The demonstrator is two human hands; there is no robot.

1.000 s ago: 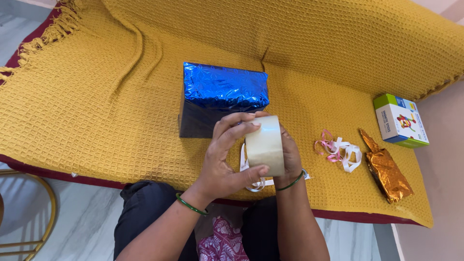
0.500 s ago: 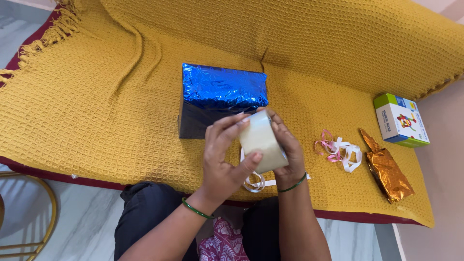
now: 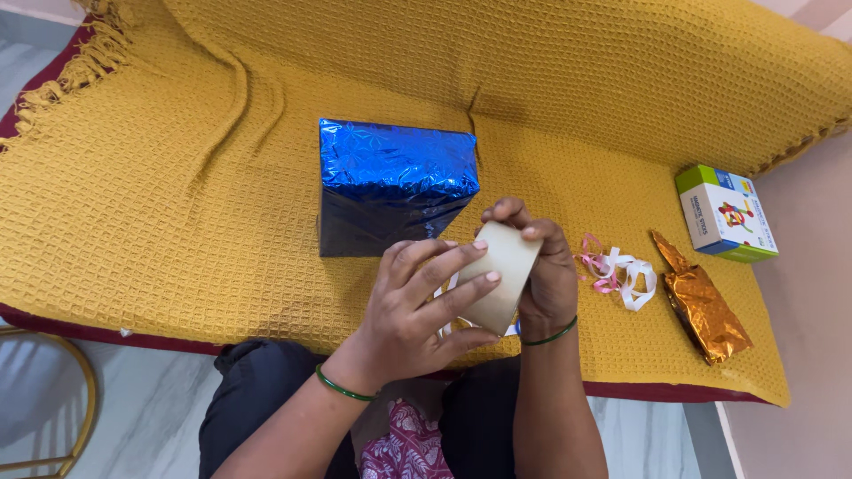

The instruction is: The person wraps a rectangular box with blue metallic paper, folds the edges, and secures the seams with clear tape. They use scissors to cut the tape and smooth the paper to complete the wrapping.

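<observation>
I pinch a beige tape roll [image 3: 499,277] between both hands: my left hand [image 3: 417,310] presses its near face, my right hand [image 3: 540,270] wraps its far edge. Just beyond, a blue foil-wrapped box [image 3: 390,182] sits on the yellow blanket [image 3: 177,195]. Right lie ribbons [image 3: 621,273].

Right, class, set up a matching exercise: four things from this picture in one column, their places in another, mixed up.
1 shiny blue foil-wrapped box
2 wide beige roll of tape
3 crinkled copper foil packet
4 green and white printed carton

A far right edge of the blanket
B between both hands
C middle of the blanket
D right of the ribbon curls

Pairs: 1C, 2B, 3D, 4A
</observation>
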